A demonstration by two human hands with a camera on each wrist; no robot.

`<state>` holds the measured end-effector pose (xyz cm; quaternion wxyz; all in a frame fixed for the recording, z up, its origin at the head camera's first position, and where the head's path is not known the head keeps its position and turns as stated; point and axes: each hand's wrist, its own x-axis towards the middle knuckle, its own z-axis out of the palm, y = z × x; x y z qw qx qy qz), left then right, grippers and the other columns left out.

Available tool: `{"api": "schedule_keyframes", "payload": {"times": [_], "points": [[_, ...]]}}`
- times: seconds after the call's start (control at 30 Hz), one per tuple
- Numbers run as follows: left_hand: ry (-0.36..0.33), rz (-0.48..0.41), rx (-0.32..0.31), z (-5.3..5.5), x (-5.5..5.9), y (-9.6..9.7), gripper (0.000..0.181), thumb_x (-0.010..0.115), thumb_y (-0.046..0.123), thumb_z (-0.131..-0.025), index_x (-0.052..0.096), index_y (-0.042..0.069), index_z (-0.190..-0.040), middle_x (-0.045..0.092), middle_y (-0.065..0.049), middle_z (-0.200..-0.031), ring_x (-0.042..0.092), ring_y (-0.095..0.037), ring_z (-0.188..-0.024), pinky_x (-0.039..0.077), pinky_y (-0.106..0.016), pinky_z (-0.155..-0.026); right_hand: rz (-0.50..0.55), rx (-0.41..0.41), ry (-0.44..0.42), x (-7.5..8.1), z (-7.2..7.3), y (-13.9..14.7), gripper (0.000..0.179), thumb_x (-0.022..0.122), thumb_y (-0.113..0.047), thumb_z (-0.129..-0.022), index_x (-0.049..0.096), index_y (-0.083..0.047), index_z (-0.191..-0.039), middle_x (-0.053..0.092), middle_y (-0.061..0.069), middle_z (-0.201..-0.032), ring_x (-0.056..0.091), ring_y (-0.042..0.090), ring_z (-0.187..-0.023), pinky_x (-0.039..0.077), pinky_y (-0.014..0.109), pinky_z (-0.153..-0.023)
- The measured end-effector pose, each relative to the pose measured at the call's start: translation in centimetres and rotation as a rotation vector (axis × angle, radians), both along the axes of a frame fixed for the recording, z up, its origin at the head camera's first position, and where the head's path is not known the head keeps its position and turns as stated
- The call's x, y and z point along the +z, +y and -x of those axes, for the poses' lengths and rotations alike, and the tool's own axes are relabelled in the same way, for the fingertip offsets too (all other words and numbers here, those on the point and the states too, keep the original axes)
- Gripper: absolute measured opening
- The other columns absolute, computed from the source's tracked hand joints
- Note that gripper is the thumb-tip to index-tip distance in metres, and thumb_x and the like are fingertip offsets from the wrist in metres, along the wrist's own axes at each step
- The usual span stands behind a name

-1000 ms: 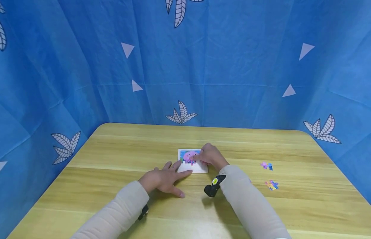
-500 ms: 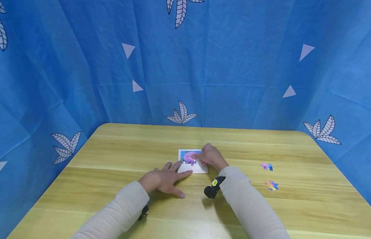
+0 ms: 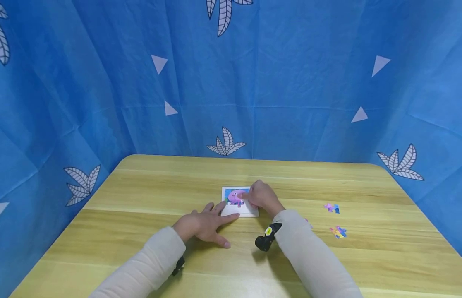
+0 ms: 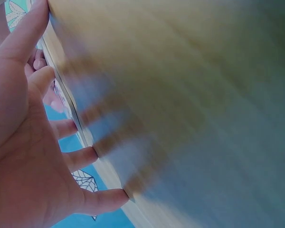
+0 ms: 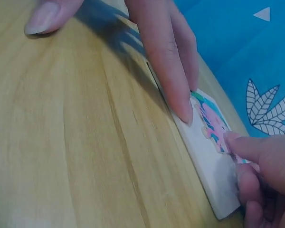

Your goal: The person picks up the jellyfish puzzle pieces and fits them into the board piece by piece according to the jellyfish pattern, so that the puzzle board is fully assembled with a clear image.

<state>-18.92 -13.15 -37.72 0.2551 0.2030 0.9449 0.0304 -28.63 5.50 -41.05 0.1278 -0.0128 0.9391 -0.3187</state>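
Observation:
A small white-framed jigsaw puzzle (image 3: 231, 211) lies on the table; its upper part carries a pink cartoon picture (image 3: 234, 196), while the lower strip is plain white. My left hand (image 3: 208, 223) is spread out, two fingertips resting on the puzzle's left and front edges. With a straight finger (image 5: 242, 145) my right hand (image 3: 263, 196) presses on the picture, and its other fingers curl beside the puzzle's right edge. Part of the picture is hidden under that hand. In the right wrist view, interlocked pieces (image 5: 213, 126) show a knobbed lower border.
Two loose clusters of puzzle pieces, a pink and blue one (image 3: 332, 208) and a yellow and purple one (image 3: 338, 232), lie to the right. Another piece (image 3: 308, 222) peeks out behind the right sleeve. A blue curtain (image 3: 231, 82) hangs behind the wooden table (image 3: 160, 178).
Both hands stay in place on the puzzle. The right wrist has dipped very slightly toward the front, and the view has shifted a little.

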Motion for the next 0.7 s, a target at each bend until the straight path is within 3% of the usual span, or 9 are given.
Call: {"api": "schedule_keyframes", "payload": {"times": [0.2, 0.43, 0.7], "points": [[-0.001, 0.001, 0.003, 0.1, -0.2, 0.0, 0.081, 0.057, 0.069, -0.077, 0.018, 0.050, -0.146, 0.002, -0.004, -0.160, 0.009, -0.038, -0.143, 0.022, -0.070, -0.102, 0.056, 0.009, 0.033, -0.1, -0.3, 0.5, 0.043, 0.064, -0.043, -0.088, 0.057, -0.011, -0.059, 0.051, 0.000, -0.048, 0.041, 0.012, -0.043, 0.032, 0.024, -0.044], [-0.006, -0.001, 0.003, 0.2, -0.2, 0.0, 0.081, 0.057, 0.069, -0.077, 0.017, 0.051, -0.146, 0.002, -0.004, -0.160, 0.009, -0.037, -0.144, 0.022, -0.069, -0.102, 0.126, 0.046, 0.057, 1.0, -0.8, 2.1, 0.028, 0.062, -0.033, -0.091, 0.062, -0.008, -0.081, 0.062, 0.005, -0.065, 0.056, 0.016, -0.054, 0.041, 0.025, -0.048], [0.001, -0.010, -0.012, 0.3, -0.5, -0.1, 0.082, 0.057, 0.070, -0.077, 0.017, 0.051, -0.146, 0.002, -0.004, -0.160, 0.008, -0.037, -0.144, 0.022, -0.069, -0.102, 0.098, 0.074, 0.150, 1.7, -0.8, 4.7, 0.024, 0.061, -0.031, -0.091, 0.064, -0.008, -0.086, 0.065, 0.006, -0.078, 0.056, 0.018, -0.066, 0.044, 0.028, -0.055]]}}
